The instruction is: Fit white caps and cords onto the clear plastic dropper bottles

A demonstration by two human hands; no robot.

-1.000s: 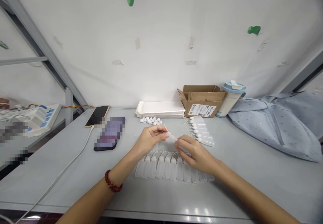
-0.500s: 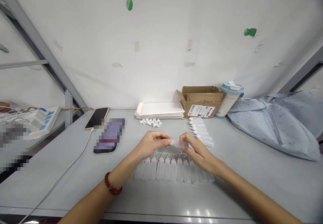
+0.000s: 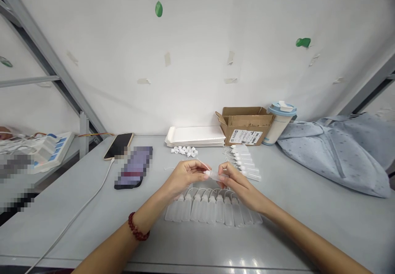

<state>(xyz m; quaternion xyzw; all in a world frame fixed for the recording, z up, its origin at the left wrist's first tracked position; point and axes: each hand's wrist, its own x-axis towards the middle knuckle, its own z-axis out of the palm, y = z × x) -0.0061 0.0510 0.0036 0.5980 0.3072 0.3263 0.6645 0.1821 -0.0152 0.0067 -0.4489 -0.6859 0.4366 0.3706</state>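
Note:
Between my two hands is a small translucent squeeze bottle (image 3: pixel 215 175), lying nearly sideways above the table. My left hand (image 3: pixel 189 176), with a red bead bracelet at the wrist, pinches its white cap end. Fingers of my right hand (image 3: pixel 237 182) are closed round the bottle's body. Just below my hands lies a row of similar bottles (image 3: pixel 203 209) with thin white cords at their necks; my right hand covers part of it. Behind my right hand are several more bottles (image 3: pixel 245 159), stacked in a slanting column. Loose white caps (image 3: pixel 184 151) form a small pile beyond my left hand.
Against the wall stand a stack of white envelopes (image 3: pixel 196 135), an open cardboard box (image 3: pixel 247 126) and a blue-lidded cup (image 3: pixel 277 126). A grey-blue patterned bag (image 3: pixel 333 154) lies at right. Two phones (image 3: pixel 119 145) rest at left, one with a white cable (image 3: pixel 80 214).
My right hand's fingers have shifted on the bottle, and more of its body shows between my hands. My left hand keeps hold of the cap end. The camera view has tilted slightly.

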